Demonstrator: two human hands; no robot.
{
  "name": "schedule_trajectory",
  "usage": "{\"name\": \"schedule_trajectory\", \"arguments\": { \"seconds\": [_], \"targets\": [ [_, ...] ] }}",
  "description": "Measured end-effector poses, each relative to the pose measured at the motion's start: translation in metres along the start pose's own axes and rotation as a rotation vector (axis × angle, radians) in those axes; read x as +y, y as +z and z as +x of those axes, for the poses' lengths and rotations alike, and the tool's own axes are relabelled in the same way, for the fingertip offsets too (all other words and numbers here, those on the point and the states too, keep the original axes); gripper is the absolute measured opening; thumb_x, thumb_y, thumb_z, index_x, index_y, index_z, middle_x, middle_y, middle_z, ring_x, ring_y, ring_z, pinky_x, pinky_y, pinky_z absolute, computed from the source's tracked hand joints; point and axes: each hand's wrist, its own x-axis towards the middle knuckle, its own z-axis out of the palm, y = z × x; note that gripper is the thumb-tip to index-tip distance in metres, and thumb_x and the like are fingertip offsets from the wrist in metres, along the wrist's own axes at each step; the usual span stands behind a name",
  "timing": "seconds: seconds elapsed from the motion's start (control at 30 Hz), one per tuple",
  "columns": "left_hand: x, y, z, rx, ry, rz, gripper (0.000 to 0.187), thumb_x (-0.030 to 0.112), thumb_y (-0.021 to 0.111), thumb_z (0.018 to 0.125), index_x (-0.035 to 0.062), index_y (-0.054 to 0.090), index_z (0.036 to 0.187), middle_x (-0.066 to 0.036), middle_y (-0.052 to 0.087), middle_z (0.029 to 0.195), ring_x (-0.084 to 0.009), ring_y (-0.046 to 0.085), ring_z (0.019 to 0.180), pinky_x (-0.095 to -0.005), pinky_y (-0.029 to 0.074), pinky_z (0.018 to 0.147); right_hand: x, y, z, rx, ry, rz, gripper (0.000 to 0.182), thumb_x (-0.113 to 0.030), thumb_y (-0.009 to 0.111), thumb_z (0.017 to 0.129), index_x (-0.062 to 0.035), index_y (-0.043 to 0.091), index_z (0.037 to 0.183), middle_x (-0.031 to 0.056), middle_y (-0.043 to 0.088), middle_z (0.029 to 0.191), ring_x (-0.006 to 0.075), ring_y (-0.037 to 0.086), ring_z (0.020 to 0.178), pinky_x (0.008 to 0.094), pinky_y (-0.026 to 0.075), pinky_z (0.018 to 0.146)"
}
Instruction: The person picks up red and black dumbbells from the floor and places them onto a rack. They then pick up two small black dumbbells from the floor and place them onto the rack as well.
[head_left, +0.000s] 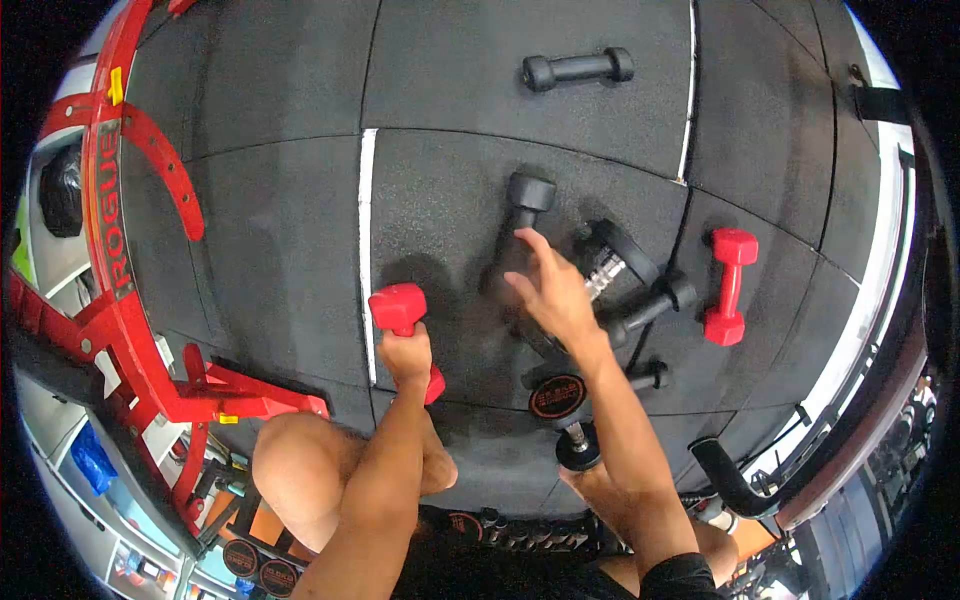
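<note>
My left hand [406,355] is wrapped round the handle of a red dumbbell [398,306], whose two heads stick out above and below the fist. Thumb and forefinger spread apart, my right hand [556,298] hovers by the handle of a black dumbbell [531,191], hiding part of it. Just beyond that hand lies a larger dumbbell with a chrome handle [606,272]. Another black dumbbell [670,292] rests against it. Under my right forearm is a round-headed dumbbell with orange lettering [557,397], near my foot.
A second red dumbbell [732,285] lies to the right, and one more black dumbbell [578,68] is farther off. Black rubber mats [280,220] with white lines cover the floor. A red steel rack [115,220] stands left; a black padded bar [722,470] is at lower right.
</note>
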Motion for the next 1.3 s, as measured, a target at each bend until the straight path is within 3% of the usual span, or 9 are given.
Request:
{"name": "schedule_trajectory", "arguments": {
  "seconds": [0.23, 0.63, 0.77, 0.8, 0.97, 1.1, 1.17, 1.27, 1.3],
  "targets": [
    [0.013, -0.006, -0.002, 0.045, 0.001, 0.014, 0.023, 0.014, 0.074, 0.069, 0.0010, 0.068, 0.087, -0.023, 0.069, 0.081, -0.0434, 0.067, 0.082, -0.0484, 0.052, 0.073, -0.005, 0.053, 0.037, 0.098, -0.028, -0.076, 0.047, -0.015, 0.070, 0.081, -0.0200, 0.050, 0.123, 0.0257, 0.051, 0.101, 0.0463, 0.056, 0.091, 0.0509, 0.049, 0.079],
    [0.016, -0.009, -0.004, -0.011, 0.015, -0.015, 0.026, 0.014, 0.074, 0.070, 0.0002, 0.067, 0.090, -0.023, 0.070, 0.085, -0.0434, 0.067, 0.085, -0.0486, 0.051, 0.080, -0.058, 0.078, 0.118, 0.103, 0.117, -0.131, 0.043, -0.019, 0.075, 0.073, -0.0183, 0.059, 0.113, 0.0216, 0.054, 0.106, 0.0400, 0.060, 0.099, 0.0474, 0.056, 0.079],
    [-0.003, 0.001, -0.001, 0.026, 0.090, -0.083, 0.028, 0.014, 0.073, 0.070, 0.0012, 0.064, 0.094, -0.019, 0.068, 0.078, -0.0408, 0.065, 0.077, -0.0471, 0.049, 0.076, -0.076, 0.071, 0.126, -0.040, 0.056, -0.210, 0.053, -0.029, 0.076, 0.079, -0.0203, 0.056, 0.127, 0.0175, 0.055, 0.113, 0.0343, 0.061, 0.104, 0.0435, 0.056, 0.084],
    [-0.001, 0.001, -0.001, 0.025, 0.065, -0.010, 0.028, 0.014, 0.073, 0.070, 0.0014, 0.064, 0.093, -0.018, 0.067, 0.077, -0.0393, 0.064, 0.075, -0.0462, 0.048, 0.075, -0.076, 0.069, 0.122, -0.021, 0.005, -0.185, 0.058, -0.025, 0.074, 0.079, -0.0183, 0.053, 0.133, 0.0185, 0.056, 0.112, 0.0340, 0.061, 0.102, 0.0432, 0.056, 0.082],
    [0.001, 0.002, 0.001, 0.026, 0.053, -0.004, 0.027, 0.015, 0.073, 0.070, 0.0016, 0.064, 0.091, -0.018, 0.068, 0.078, -0.0406, 0.065, 0.077, -0.0471, 0.049, 0.075, -0.055, 0.031, 0.058, 0.387, -0.282, 0.069, 0.040, -0.013, 0.070, 0.078, -0.0110, 0.062, 0.117, 0.0141, 0.060, 0.091, 0.0299, 0.063, 0.084, 0.0423, 0.052, 0.070],
    [0.001, 0.002, 0.000, 0.067, 0.048, -0.004, 0.024, 0.016, 0.073, 0.069, -0.0018, 0.063, 0.083, -0.022, 0.068, 0.077, -0.0437, 0.066, 0.078, -0.0504, 0.049, 0.074, 0.000, -0.017, -0.036, 0.765, -0.170, 0.043, 0.022, -0.002, 0.068, 0.078, -0.0081, 0.070, 0.099, 0.0083, 0.059, 0.068, 0.0211, 0.056, 0.056, 0.0328, 0.046, 0.051],
    [0.007, 0.000, -0.002, 0.077, 0.076, -0.020, 0.024, 0.016, 0.073, 0.069, -0.0016, 0.063, 0.082, -0.021, 0.068, 0.077, -0.0432, 0.066, 0.077, -0.0504, 0.049, 0.073, 0.029, -0.028, -0.079, 0.624, 0.175, -0.026, 0.027, -0.002, 0.068, 0.080, -0.0079, 0.069, 0.106, 0.0098, 0.062, 0.073, 0.0205, 0.059, 0.060, 0.0320, 0.048, 0.055],
    [0.010, -0.006, -0.006, 0.074, 0.070, 0.016, 0.023, 0.016, 0.073, 0.069, -0.0014, 0.063, 0.081, -0.021, 0.068, 0.076, -0.0429, 0.066, 0.077, -0.0501, 0.049, 0.072, 0.048, -0.022, -0.083, 0.417, 0.354, 0.217, 0.031, 0.000, 0.064, 0.083, -0.0081, 0.068, 0.112, 0.0122, 0.065, 0.079, 0.0243, 0.063, 0.067, 0.0338, 0.051, 0.063],
    [0.012, -0.006, -0.005, 0.074, 0.060, 0.033, 0.023, 0.016, 0.072, 0.069, -0.0014, 0.063, 0.081, -0.021, 0.068, 0.076, -0.0428, 0.066, 0.077, -0.0500, 0.049, 0.072, 0.047, -0.022, -0.072, 0.429, 0.012, 0.015, 0.034, 0.003, 0.060, 0.084, -0.0086, 0.066, 0.116, 0.0139, 0.066, 0.085, 0.0295, 0.064, 0.074, 0.0364, 0.052, 0.071]
  ]
}}
